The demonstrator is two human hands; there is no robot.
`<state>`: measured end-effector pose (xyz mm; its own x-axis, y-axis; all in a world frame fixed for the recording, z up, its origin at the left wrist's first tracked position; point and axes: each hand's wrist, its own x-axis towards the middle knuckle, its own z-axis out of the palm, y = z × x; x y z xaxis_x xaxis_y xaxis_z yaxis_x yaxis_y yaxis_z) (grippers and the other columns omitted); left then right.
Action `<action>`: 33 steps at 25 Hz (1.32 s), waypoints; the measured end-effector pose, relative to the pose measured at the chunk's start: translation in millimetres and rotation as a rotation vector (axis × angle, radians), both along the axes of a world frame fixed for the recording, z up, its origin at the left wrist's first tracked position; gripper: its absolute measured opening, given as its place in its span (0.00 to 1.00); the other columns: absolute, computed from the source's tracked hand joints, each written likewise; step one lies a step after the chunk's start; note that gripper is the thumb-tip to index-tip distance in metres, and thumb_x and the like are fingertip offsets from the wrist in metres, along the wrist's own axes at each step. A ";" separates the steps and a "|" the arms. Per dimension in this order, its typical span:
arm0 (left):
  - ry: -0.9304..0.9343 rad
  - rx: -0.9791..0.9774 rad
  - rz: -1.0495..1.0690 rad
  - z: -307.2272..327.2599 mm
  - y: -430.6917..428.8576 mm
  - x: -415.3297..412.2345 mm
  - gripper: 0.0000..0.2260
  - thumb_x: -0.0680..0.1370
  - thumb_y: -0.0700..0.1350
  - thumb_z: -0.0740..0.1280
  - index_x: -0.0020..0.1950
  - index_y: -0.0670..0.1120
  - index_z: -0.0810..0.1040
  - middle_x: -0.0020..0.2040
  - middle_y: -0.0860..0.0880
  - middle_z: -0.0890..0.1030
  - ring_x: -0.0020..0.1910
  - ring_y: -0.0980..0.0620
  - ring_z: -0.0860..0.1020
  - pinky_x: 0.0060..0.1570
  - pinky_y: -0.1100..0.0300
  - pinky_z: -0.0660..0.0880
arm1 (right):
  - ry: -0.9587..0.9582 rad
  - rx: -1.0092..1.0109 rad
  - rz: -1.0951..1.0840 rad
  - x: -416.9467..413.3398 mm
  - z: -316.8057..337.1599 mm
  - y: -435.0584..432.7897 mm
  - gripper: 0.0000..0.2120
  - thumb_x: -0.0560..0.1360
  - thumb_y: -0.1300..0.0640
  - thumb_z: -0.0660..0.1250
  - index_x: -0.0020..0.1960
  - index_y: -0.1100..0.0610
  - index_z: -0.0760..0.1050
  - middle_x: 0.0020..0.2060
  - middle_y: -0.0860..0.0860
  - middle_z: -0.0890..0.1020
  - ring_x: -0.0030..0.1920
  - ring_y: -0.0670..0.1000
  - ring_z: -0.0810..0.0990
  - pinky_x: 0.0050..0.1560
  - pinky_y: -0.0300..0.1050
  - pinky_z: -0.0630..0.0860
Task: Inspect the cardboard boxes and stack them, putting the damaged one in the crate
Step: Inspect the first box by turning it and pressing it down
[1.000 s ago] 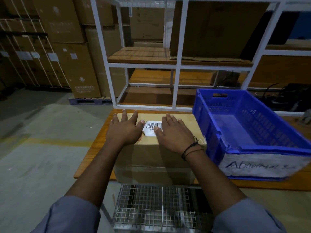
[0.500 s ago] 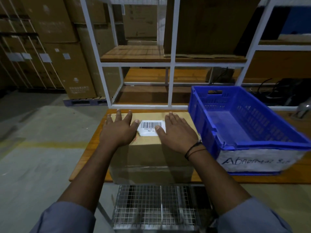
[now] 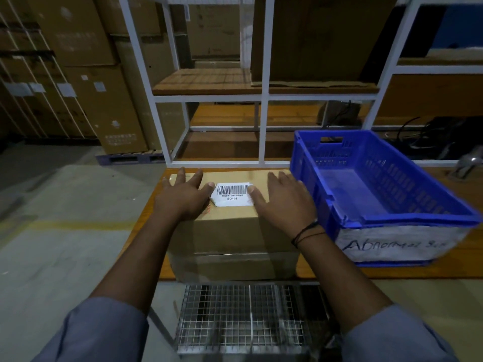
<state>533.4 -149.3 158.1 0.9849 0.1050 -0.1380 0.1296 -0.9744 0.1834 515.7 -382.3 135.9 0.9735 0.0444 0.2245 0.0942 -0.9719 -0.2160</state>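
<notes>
Cardboard box is parked at the near edge of the wooden table, just above a wire mesh rack that's closest to the person. There's a seam low on the front face, so it might be two boxes stacked. I honestly can't tell.

Both palms are flat on the lid. The left hand and right hand have fingers straight and spread, gripping nothing, with the thumbs touching either side of the white barcode label.

My take is this is the checking bit. The top looks flat from here, but the corners and side faces are where dents hide. I'd slide the palms out to the edges and press lightly, then tip it to see the far side.

The blue crate marked "Abnormal" sits just to the right, so a bad one is a short lift over. Behind that are a white shelf frame and big cartons further back.
</notes>
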 end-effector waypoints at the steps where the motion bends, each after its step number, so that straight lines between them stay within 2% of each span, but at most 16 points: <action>1: 0.016 -0.001 0.001 0.9 -1.0 -1.3 0.32 0.82 0.70 0.45 0.84 0.60 0.45 0.85 0.45 0.41 0.83 0.37 0.47 0.78 0.37 0.52 | -0.033 0.065 -0.056 -6.1 -5.3 -6.6 0.41 0.79 0.27 0.43 0.77 0.55 0.67 0.76 0.58 0.69 0.76 0.59 0.66 0.71 0.62 0.70; 3: 0.001 -0.099 0.065 2.9 1.4 -9.5 0.35 0.81 0.72 0.48 0.85 0.58 0.47 0.85 0.45 0.42 0.82 0.37 0.55 0.75 0.39 0.60 | -0.086 0.355 -0.095 -23.7 -21.5 -18.6 0.38 0.80 0.28 0.49 0.80 0.53 0.62 0.79 0.56 0.64 0.78 0.58 0.64 0.73 0.58 0.69; 5: -0.125 -0.330 0.188 4.2 12.6 -25.2 0.35 0.81 0.71 0.53 0.83 0.54 0.57 0.83 0.41 0.55 0.76 0.38 0.67 0.69 0.40 0.69 | -0.095 0.718 -0.109 -41.2 -42.8 -26.9 0.39 0.80 0.30 0.56 0.83 0.51 0.56 0.80 0.54 0.64 0.78 0.56 0.65 0.72 0.53 0.67; 7: -0.298 -0.800 0.372 3.0 25.6 -45.2 0.26 0.83 0.67 0.55 0.71 0.49 0.71 0.65 0.41 0.77 0.58 0.42 0.80 0.57 0.43 0.77 | -0.001 0.995 -0.169 -51.0 -72.4 -31.6 0.42 0.74 0.23 0.55 0.79 0.48 0.63 0.73 0.53 0.74 0.70 0.54 0.74 0.68 0.53 0.72; 8: -0.325 -1.034 0.465 2.2 30.5 -54.6 0.24 0.84 0.65 0.55 0.65 0.48 0.73 0.56 0.44 0.80 0.50 0.44 0.80 0.54 0.44 0.78 | 0.068 1.092 -0.192 -54.6 -87.8 -32.1 0.42 0.72 0.20 0.54 0.74 0.47 0.69 0.67 0.51 0.79 0.66 0.52 0.78 0.66 0.54 0.75; 10: -0.296 -1.281 0.563 -2.0 36.1 -67.2 0.21 0.85 0.63 0.55 0.67 0.50 0.73 0.52 0.48 0.79 0.46 0.44 0.78 0.50 0.46 0.77 | 0.126 1.136 -0.176 -58.7 -107.4 -28.0 0.36 0.72 0.20 0.57 0.66 0.46 0.76 0.60 0.46 0.83 0.62 0.49 0.81 0.63 0.51 0.76; 13: -0.271 -1.427 0.627 -4.2 33.2 -71.0 0.25 0.83 0.64 0.58 0.74 0.50 0.71 0.59 0.46 0.79 0.57 0.39 0.77 0.44 0.49 0.77 | -0.040 1.096 -0.112 -50.1 -91.1 -15.7 0.23 0.77 0.30 0.63 0.60 0.47 0.75 0.58 0.44 0.78 0.57 0.46 0.79 0.53 0.47 0.78; 16: -0.221 -1.402 0.638 -15.5 32.2 -72.8 0.26 0.83 0.64 0.58 0.74 0.50 0.73 0.68 0.43 0.78 0.64 0.35 0.76 0.55 0.43 0.77 | -0.105 1.209 -0.221 -23.9 -58.3 -11.2 0.25 0.79 0.40 0.68 0.70 0.51 0.68 0.64 0.47 0.68 0.57 0.48 0.75 0.45 0.41 0.73; 18: -0.180 -1.351 0.607 -29.7 27.0 -82.0 0.24 0.84 0.64 0.56 0.73 0.52 0.74 0.72 0.44 0.76 0.69 0.33 0.73 0.61 0.40 0.75 | -0.017 1.269 -0.216 -9.2 -57.3 -14.9 0.32 0.79 0.39 0.68 0.77 0.49 0.63 0.68 0.47 0.66 0.62 0.50 0.73 0.49 0.45 0.73; 20: -0.204 -1.346 0.528 -45.9 17.1 -92.9 0.21 0.83 0.65 0.56 0.66 0.54 0.76 0.69 0.46 0.77 0.67 0.35 0.75 0.56 0.44 0.76 | 0.023 1.266 -0.160 -3.8 -64.1 -18.9 0.31 0.79 0.40 0.68 0.78 0.47 0.62 0.69 0.46 0.71 0.64 0.50 0.74 0.57 0.53 0.75; 22: -0.299 -1.345 0.449 -60.1 10.8 -97.1 0.30 0.77 0.72 0.59 0.67 0.52 0.75 0.66 0.50 0.79 0.63 0.41 0.78 0.48 0.50 0.78 | 0.017 1.242 -0.116 -4.4 -68.7 -22.1 0.28 0.80 0.43 0.68 0.77 0.46 0.64 0.66 0.45 0.75 0.64 0.50 0.76 0.61 0.55 0.76; 24: -0.446 -1.262 0.380 -60.0 11.8 -95.6 0.40 0.71 0.79 0.58 0.70 0.51 0.74 0.63 0.50 0.80 0.60 0.47 0.79 0.49 0.50 0.79 | -0.039 1.193 -0.064 -7.3 -63.7 -21.8 0.24 0.81 0.46 0.68 0.74 0.45 0.67 0.64 0.44 0.75 0.63 0.48 0.76 0.58 0.48 0.75; 25: -0.532 -1.201 0.341 -56.2 15.0 -94.4 0.41 0.71 0.80 0.58 0.70 0.51 0.75 0.61 0.49 0.80 0.58 0.48 0.79 0.51 0.51 0.78 | -0.092 1.137 -0.033 -8.3 -60.5 -20.2 0.23 0.81 0.46 0.68 0.74 0.44 0.67 0.64 0.44 0.74 0.63 0.47 0.75 0.56 0.43 0.73; 29: -0.720 -1.057 0.230 -33.5 30.7 -78.5 0.21 0.83 0.58 0.63 0.73 0.50 0.75 0.64 0.50 0.81 0.61 0.52 0.79 0.56 0.54 0.77 | -0.222 0.971 0.049 -1.2 -42.3 -19.4 0.29 0.81 0.51 0.69 0.80 0.48 0.64 0.71 0.46 0.67 0.66 0.43 0.71 0.57 0.31 0.69; 31: -0.672 -0.945 0.168 -36.3 31.8 -64.4 0.20 0.83 0.47 0.66 0.76 0.50 0.73 0.68 0.51 0.78 0.65 0.54 0.77 0.57 0.59 0.75 | -0.143 0.795 0.014 2.5 -44.7 -21.1 0.29 0.81 0.49 0.67 0.80 0.46 0.63 0.74 0.48 0.65 0.69 0.47 0.69 0.63 0.43 0.74; 33: -0.516 -0.790 0.111 -50.9 28.3 -48.8 0.23 0.83 0.45 0.67 0.78 0.51 0.70 0.73 0.49 0.75 0.68 0.50 0.75 0.59 0.56 0.73 | 0.000 0.527 -0.060 4.8 -55.2 -19.4 0.26 0.81 0.44 0.61 0.78 0.44 0.64 0.78 0.50 0.61 0.74 0.54 0.67 0.69 0.57 0.74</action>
<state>484.6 -121.0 107.2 0.9342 0.2643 0.2397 -0.0666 -0.5310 0.8448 520.6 -401.7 80.7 0.9708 -0.1303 0.2013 0.0415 -0.7353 -0.6765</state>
